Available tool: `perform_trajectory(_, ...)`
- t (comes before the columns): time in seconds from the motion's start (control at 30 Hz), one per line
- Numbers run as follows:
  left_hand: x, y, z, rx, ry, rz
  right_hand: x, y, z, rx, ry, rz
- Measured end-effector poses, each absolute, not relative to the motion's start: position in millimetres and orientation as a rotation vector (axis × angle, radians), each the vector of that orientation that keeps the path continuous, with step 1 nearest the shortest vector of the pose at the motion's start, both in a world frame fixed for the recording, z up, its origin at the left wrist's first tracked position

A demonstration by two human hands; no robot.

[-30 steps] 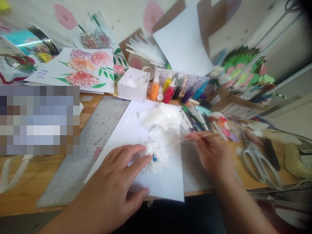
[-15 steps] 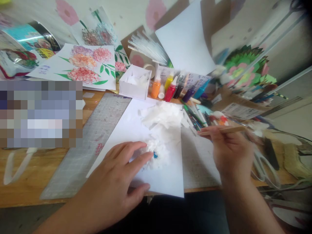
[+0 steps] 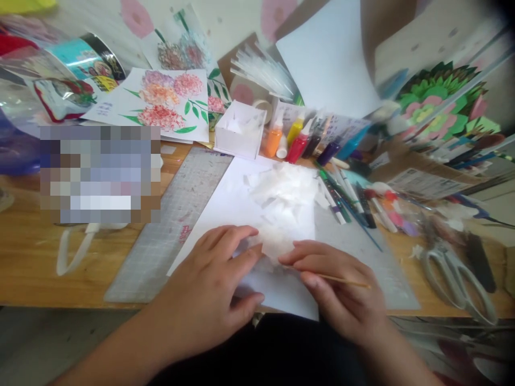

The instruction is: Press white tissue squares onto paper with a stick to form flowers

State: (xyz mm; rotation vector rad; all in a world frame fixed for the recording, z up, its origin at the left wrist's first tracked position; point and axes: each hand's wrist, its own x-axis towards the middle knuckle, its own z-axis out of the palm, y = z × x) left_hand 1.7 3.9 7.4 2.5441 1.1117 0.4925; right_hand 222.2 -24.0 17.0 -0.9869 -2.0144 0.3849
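My left hand (image 3: 213,279) lies on a white sheet of paper (image 3: 237,209), its fingers stretched out and pressing beside a small wad of white tissue (image 3: 276,244). My right hand (image 3: 338,284) is closed round a thin wooden stick (image 3: 341,279), whose tip meets the tissue wad from the right. A heap of torn white tissue pieces (image 3: 285,187) lies farther back on the same sheet. The sheet rests on a grey cutting mat (image 3: 169,225) on the wooden table (image 3: 28,252).
Small paint bottles (image 3: 298,142), a white box (image 3: 240,130) and flower paintings (image 3: 161,102) stand behind the sheet. Markers and pens (image 3: 346,195) lie to the right, with scissors (image 3: 454,273) near the right edge. A blurred patch covers something at the left.
My right hand has come back from the right with the stick and now touches the tissue wad. The blue spot seen before is hidden. The view has shifted.
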Motion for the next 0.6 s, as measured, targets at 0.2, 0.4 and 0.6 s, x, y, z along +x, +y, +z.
perform_trajectory(0.2,1.6,3.4,8.0,2.545,1.114,0.496,221.5,-21.6,8.7,-0.961,-1.683,0.591)
perform_trajectory(0.4,1.3,2.4,8.6,2.547,1.109,0.493,213.4,-11.5,6.3,-1.116,-1.837,0.376)
perform_trajectory(0.6,1.2,3.2,7.5,2.547,1.117,0.487,209.4,-8.2,3.6,-1.191,-1.944,0.256)
